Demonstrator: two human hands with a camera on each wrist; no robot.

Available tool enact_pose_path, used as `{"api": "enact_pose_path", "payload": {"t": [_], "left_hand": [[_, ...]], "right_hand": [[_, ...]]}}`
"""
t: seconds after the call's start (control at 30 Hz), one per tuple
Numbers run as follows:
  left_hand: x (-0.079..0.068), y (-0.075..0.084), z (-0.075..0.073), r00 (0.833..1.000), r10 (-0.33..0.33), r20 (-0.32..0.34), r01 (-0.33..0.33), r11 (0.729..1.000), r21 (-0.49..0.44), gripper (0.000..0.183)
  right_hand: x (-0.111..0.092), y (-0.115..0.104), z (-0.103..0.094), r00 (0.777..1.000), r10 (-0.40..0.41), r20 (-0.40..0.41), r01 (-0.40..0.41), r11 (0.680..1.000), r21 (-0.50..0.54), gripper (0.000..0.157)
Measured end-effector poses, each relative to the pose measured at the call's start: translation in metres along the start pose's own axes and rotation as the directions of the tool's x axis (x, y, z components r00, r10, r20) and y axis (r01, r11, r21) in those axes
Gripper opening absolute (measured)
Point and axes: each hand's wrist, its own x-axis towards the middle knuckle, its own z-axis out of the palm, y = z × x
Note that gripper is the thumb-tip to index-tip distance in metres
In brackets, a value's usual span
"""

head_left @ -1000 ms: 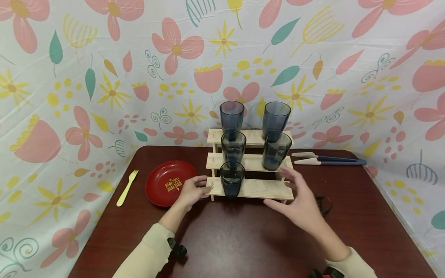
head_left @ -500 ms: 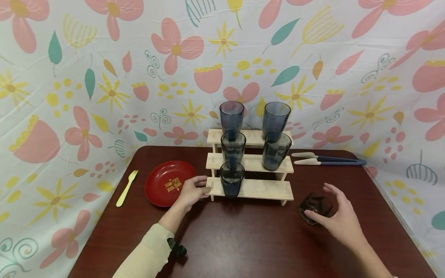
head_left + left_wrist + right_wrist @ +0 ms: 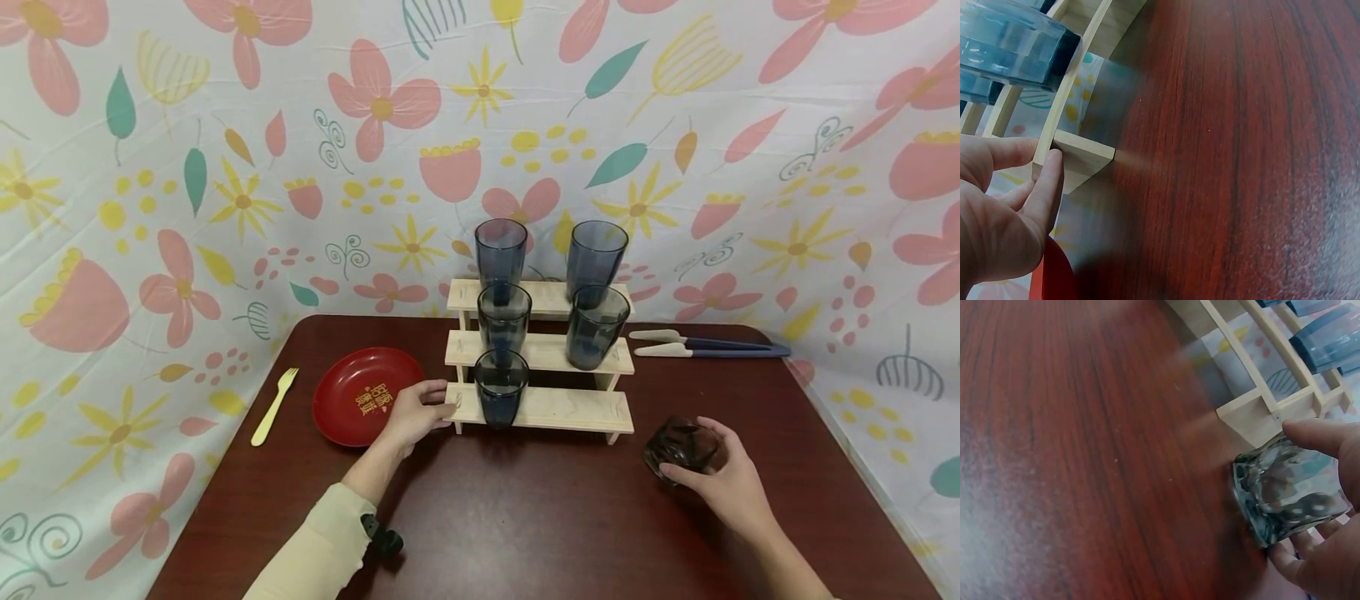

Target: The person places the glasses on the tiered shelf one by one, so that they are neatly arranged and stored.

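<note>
A pale wooden three-step rack (image 3: 577, 407) stands mid-table, bearing several tall blue-grey tumblers (image 3: 597, 325). Two tumblers are on the top step, two on the middle, and one sits left on the bottom step. My left hand (image 3: 411, 415) pinches the left end of the bottom step; in the left wrist view its thumb and fingers are on either side of the board end (image 3: 1043, 152). Right of the rack, my right hand (image 3: 738, 492) grips a squat, angular smoky glass (image 3: 681, 446) between thumb and fingers. The right wrist view shows the thick-based glass (image 3: 1294, 490) tilted in the picture.
Left of the rack lies a red plate (image 3: 337, 408) with gold characters, and farther left a pale yellow fork (image 3: 273, 408). Blue tongs (image 3: 727, 347) with whitish tips lie behind on the right. A flower-print cloth (image 3: 285, 150) hangs behind the dark wooden table (image 3: 525, 517).
My right hand has moved from the rack's right side out to the squat glass and its fingers have closed round it. The left hand stays at the bottom step's end.
</note>
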Motion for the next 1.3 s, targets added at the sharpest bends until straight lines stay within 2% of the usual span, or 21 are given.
{"api": "enact_pose_path", "payload": {"t": [0.1,0.6,0.8,1.03,1.3], "left_hand": [[0.000,0.000,0.001,1.000,-0.005,0.001,0.005,1.000,-0.001,0.049],[0.000,0.002,-0.001,1.000,-0.013,0.000,0.013,1.000,0.006,0.050],[0.000,0.002,0.000,1.000,-0.012,0.006,0.012,1.000,0.007,0.050],[0.000,0.002,0.000,1.000,-0.010,0.002,0.010,1.000,0.011,0.049],[0.000,0.002,0.000,1.000,-0.010,0.003,0.010,1.000,0.009,0.049]], "right_hand": [[0.001,0.003,0.001,1.000,0.016,-0.005,-0.016,1.000,0.011,0.099],[0.003,0.010,0.002,0.995,-0.040,-0.086,0.043,0.999,0.031,0.090],[0.001,0.007,0.000,0.993,-0.057,-0.101,0.057,0.998,-0.002,0.088],[0.002,-0.013,-0.007,0.991,-0.074,-0.110,0.066,0.995,-0.076,0.088],[0.005,-0.049,-0.008,0.984,-0.141,-0.108,0.137,0.990,-0.044,0.085]]}}
